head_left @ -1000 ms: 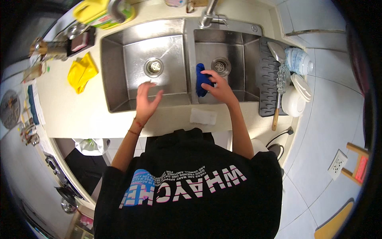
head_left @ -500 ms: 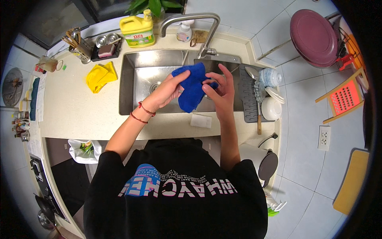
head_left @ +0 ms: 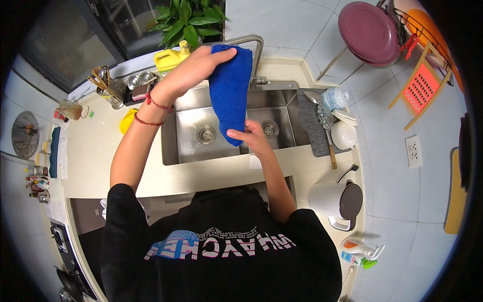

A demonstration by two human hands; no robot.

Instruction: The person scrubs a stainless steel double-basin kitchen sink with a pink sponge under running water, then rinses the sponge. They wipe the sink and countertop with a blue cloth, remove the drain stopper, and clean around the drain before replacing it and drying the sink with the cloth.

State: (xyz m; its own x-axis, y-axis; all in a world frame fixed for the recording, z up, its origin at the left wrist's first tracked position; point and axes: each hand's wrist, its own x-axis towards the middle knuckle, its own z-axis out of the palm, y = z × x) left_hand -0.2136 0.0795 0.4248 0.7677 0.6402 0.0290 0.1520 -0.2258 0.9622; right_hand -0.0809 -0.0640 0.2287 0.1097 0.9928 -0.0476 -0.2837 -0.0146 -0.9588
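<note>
A blue cloth is stretched lengthwise over the sink. Its far end is gripped by my left hand, with the thumb lying across the upper edge. My right hand pinches the narrow near end between thumb and fingers. The cloth covers part of the faucet and some of the basin behind it. Two drains show in the sink, one on each side of the cloth. My left forearm, with two red cords at the wrist, partly hides a yellow cloth on the counter.
Right of the sink, a grey drying mat bears a ladle, with bowls beside it. An electric kettle stands nearer me. A yellow jug, a utensil holder and a leafy plant line the back.
My left hand has risen and moved away from me, drawing the bunched cloth out lengthwise. My right hand has come nearer and left, and now pinches the lower end.
</note>
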